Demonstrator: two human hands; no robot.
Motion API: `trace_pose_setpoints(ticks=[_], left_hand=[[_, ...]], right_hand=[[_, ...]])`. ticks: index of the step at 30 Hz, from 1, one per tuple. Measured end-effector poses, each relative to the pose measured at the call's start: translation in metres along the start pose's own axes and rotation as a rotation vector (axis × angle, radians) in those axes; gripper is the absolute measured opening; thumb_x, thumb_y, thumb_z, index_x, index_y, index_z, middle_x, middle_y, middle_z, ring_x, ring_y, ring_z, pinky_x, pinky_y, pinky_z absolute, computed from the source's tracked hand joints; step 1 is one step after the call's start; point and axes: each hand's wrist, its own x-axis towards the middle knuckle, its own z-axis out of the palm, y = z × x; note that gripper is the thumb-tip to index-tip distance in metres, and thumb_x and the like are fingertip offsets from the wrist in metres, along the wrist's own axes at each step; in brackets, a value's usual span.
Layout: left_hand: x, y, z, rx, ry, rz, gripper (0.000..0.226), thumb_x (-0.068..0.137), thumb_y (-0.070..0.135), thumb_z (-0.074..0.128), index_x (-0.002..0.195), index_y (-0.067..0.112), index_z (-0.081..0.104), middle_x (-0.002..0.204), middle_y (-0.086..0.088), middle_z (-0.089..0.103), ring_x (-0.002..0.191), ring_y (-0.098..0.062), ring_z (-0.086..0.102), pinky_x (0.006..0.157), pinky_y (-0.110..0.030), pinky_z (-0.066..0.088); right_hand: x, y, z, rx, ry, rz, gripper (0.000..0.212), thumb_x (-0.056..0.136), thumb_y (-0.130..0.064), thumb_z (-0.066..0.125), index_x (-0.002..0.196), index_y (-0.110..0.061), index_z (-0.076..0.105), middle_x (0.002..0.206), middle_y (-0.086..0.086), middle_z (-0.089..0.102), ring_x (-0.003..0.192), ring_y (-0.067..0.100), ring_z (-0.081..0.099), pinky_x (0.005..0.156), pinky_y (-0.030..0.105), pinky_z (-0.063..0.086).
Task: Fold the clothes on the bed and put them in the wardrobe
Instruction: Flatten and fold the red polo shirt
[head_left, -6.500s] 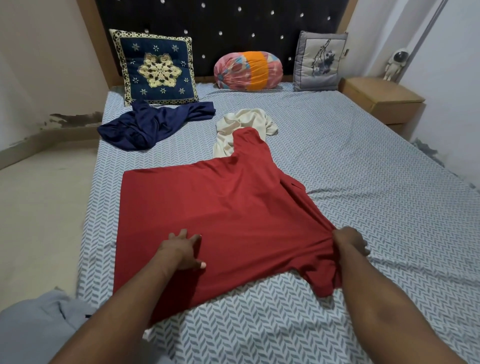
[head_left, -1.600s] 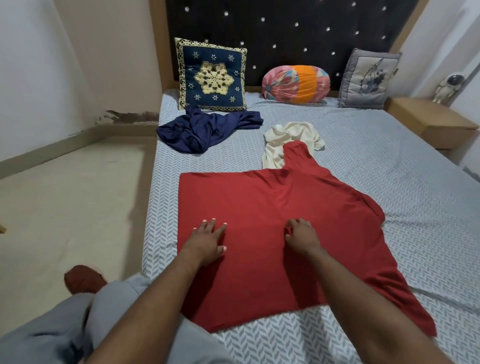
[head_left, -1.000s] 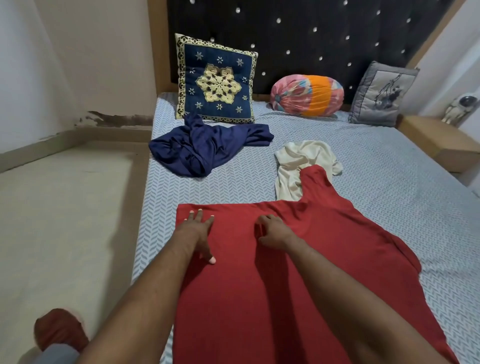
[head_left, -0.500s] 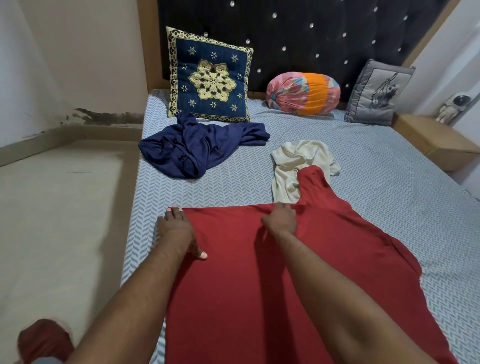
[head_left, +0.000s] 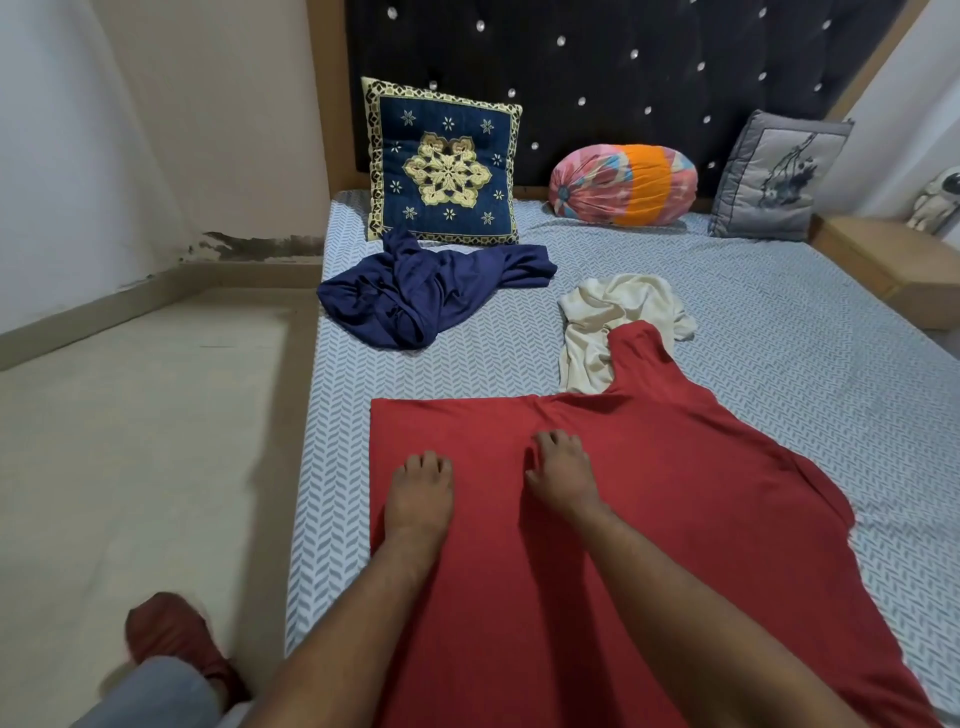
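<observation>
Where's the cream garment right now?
Head view: the cream garment lies crumpled on the bed, right of the navy garment, partly under a sleeve of the red shirt.

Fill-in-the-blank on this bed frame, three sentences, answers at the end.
1. The left hand and right hand both rest on the ____ shirt.
2. The cream cloth lies partly under the shirt's ____.
3. On the bed, the navy garment lies to the ____ of the cream cloth.
Missing words: red; sleeve; left.
</observation>
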Motion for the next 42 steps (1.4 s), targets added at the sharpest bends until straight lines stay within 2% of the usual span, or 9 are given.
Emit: trace_pose_setpoints(ticks=[3,7,9,18,23,26,28,34,42], left_hand=[[-0.051,0.025,-0.002,-0.049,0.020,0.021,0.039,0.070,0.014,0.036,0.084,0.014,0.073,0.078,-0.005,0.060,0.066,-0.025,0.060,0.046,-0.030,0.048],[-0.112,0.050,-0.007,-0.142,-0.146,0.057,0.051,0.086,0.011,0.052,0.135,0.014,0.042,0.127,-0.008,0.046,0.115,-0.029,0.048,0.085,-0.041,0.049],[-0.139,0.064,-0.007,-0.126,-0.193,0.121,0.047,0.089,0.016,0.051,0.135,0.014,0.040,0.127,-0.008,0.047,0.118,-0.030,0.049,0.090,-0.042,0.046],[-0.216,0.112,-0.005,0.068,-0.312,0.403,0.042,0.084,0.041,0.055,0.116,0.013,0.056,0.119,-0.011,0.057,0.114,-0.031,0.050,0.090,-0.038,0.045],[-0.235,0.105,0.000,0.098,-0.409,0.386,0.056,0.073,0.051,0.067,0.115,0.016,0.055,0.120,-0.009,0.056,0.112,-0.030,0.052,0.088,-0.038,0.045],[-0.244,0.096,0.000,0.127,-0.411,0.326,0.057,0.073,0.041,0.067,0.122,0.016,0.050,0.124,-0.009,0.054,0.113,-0.030,0.052,0.091,-0.038,0.046],[-0.250,0.091,0.001,0.168,-0.409,0.266,0.060,0.078,0.034,0.065,0.130,0.014,0.044,0.128,-0.010,0.050,0.117,-0.031,0.052,0.094,-0.039,0.045],[-0.254,0.079,0.001,0.220,-0.344,0.115,0.050,0.093,0.012,0.044,0.141,0.010,0.031,0.133,-0.014,0.047,0.117,-0.034,0.055,0.094,-0.042,0.046],[-0.253,0.071,-0.004,0.253,-0.310,0.079,0.035,0.090,0.018,0.048,0.125,0.015,0.056,0.127,-0.009,0.058,0.117,-0.027,0.056,0.096,-0.036,0.045]], right_hand=[[-0.046,0.014,0.007,0.117,-0.123,-0.074,0.035,0.079,-0.026,0.066,0.111,-0.015,0.058,0.108,0.010,0.058,0.104,0.032,0.054,0.088,0.037,0.044],[-0.106,0.035,0.008,0.197,-0.253,-0.149,0.013,0.076,-0.024,0.065,0.084,-0.027,0.055,0.083,-0.004,0.058,0.084,0.025,0.056,0.073,0.032,0.042],[-0.135,0.044,0.004,0.249,-0.239,-0.177,0.022,0.077,-0.018,0.068,0.075,-0.031,0.051,0.071,-0.013,0.051,0.075,0.016,0.052,0.067,0.026,0.036],[-0.240,0.120,-0.011,0.364,-0.322,-0.087,0.013,0.078,-0.009,0.075,0.090,-0.012,0.070,0.063,-0.016,0.055,0.052,-0.009,0.050,0.055,0.008,0.038],[-0.275,0.168,-0.022,0.289,-0.399,-0.015,0.020,0.062,-0.014,0.070,0.073,-0.023,0.058,0.073,-0.009,0.059,0.067,0.009,0.052,0.068,0.027,0.044],[-0.288,0.196,-0.025,0.048,-0.410,-0.017,0.048,0.050,-0.042,0.063,0.096,-0.028,0.058,0.101,0.000,0.057,0.094,0.021,0.053,0.085,0.031,0.044],[-0.297,0.209,-0.026,-0.073,-0.363,0.008,0.059,0.059,-0.040,0.064,0.115,-0.023,0.055,0.109,0.007,0.051,0.102,0.030,0.050,0.088,0.034,0.042],[-0.314,0.228,-0.018,-0.041,-0.036,0.075,0.022,0.077,-0.021,0.066,0.099,-0.020,0.063,0.101,0.005,0.057,0.103,0.029,0.055,0.078,0.036,0.047],[-0.318,0.233,-0.010,-0.007,0.077,0.159,0.031,0.078,-0.009,0.056,0.109,-0.014,0.055,0.099,0.009,0.060,0.099,0.031,0.055,0.072,0.037,0.045]])
